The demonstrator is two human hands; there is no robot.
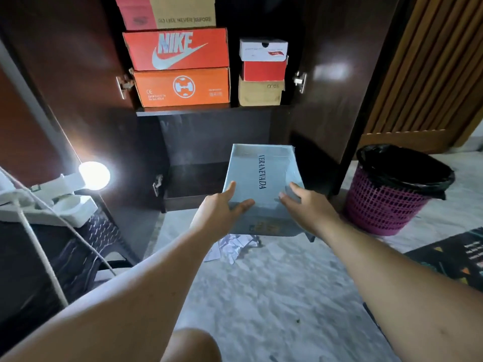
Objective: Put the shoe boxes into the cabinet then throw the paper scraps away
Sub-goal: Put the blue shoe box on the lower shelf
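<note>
Head view: left hand (226,205) and right hand (304,202), fingers spread flat, steady the pale blue cardboard shoe box (261,184) for insertion into the dark wooden cabinet's (198,137) lower compartment.

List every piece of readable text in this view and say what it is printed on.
"VERANEVADA": lid of the light blue shoe box.
"NIKE": red box.
"GO LIKE NEVER BEFORE": brown box on top.
"CE": orange box; its other print is too small.
White box, tan box, floor mat: text unreadable.
</note>
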